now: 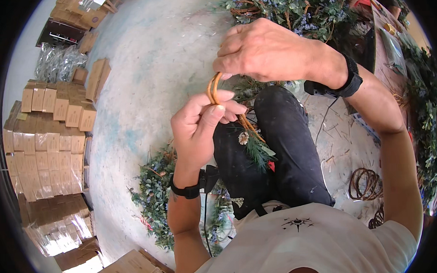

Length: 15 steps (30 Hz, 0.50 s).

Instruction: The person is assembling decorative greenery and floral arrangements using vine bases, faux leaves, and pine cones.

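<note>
Both of my hands grip a thin brown vine ring [213,87] held up over my dark-trousered knee. My left hand [199,125] pinches its lower part between thumb and fingers. My right hand [263,50] closes over its upper part from above. A twig stem runs down from the ring to a small green sprig with a white flower [255,147] lying on my thigh. Each wrist wears a black band with a small device.
Heaps of green-and-blue leafy garlands lie at the top [291,9] and beside my left leg [155,196]. Stacked cardboard boxes [47,137] fill the left side. Coiled brown vine rings [363,183] rest on the littered concrete floor at right. More foliage lines the right edge.
</note>
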### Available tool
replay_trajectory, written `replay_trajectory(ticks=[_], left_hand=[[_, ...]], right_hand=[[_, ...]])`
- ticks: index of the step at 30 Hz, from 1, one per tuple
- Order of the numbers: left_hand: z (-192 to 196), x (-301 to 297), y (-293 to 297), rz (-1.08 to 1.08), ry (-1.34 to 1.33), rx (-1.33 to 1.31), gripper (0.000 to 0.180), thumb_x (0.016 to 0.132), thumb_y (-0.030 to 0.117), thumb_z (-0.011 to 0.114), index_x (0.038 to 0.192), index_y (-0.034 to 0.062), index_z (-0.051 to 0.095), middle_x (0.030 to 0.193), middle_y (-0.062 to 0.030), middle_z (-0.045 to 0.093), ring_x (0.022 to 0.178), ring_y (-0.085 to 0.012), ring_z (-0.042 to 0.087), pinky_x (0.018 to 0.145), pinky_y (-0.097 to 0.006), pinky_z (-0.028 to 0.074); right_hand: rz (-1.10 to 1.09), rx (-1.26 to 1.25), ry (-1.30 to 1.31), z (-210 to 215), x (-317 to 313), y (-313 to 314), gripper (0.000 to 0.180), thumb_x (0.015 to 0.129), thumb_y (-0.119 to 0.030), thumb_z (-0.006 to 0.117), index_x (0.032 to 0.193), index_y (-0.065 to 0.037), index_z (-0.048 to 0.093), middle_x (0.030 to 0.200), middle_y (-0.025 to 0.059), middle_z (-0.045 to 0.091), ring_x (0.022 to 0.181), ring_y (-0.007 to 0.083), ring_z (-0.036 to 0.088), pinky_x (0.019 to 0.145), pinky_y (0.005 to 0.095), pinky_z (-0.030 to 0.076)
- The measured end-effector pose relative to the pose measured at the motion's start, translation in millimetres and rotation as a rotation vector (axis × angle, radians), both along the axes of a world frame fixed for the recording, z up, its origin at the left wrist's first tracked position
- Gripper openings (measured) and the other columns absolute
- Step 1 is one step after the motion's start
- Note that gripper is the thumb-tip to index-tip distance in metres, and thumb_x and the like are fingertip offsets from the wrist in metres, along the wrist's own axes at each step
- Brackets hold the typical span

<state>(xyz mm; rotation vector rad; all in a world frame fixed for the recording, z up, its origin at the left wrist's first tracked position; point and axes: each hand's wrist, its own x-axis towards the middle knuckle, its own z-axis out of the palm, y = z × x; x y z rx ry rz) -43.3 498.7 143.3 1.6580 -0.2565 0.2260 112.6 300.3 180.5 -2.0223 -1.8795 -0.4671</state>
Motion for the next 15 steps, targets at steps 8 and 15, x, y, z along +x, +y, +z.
replay_trajectory(ticks=[8,15], left_hand=[[53,29,-2,0.142,-0.408,0.21,0.015,0.104,0.006,0.063,0.104,-0.0055,0.073,0.087,-0.0098,0.076,0.075,-0.0133,0.068,0.07,-0.026,0.054],[45,39,0,0.215,-0.684,0.394,0.009,0.098,0.001,0.068,0.102,-0.0035,0.075,0.083,-0.0094,0.074,0.073,-0.0155,0.069,0.068,-0.026,0.053]], right_hand=[[-0.041,0.195,-0.162,49,14,15,0.026,0.091,-0.015,0.067,0.116,-0.008,0.068,0.101,0.0119,0.072,0.097,0.0289,0.068,0.077,0.0429,0.058],[0.101,0.29,-0.199,37,21,27,0.041,0.082,-0.004,0.067,0.122,-0.012,0.067,0.104,0.0055,0.072,0.104,0.0295,0.069,0.074,0.0405,0.06]])
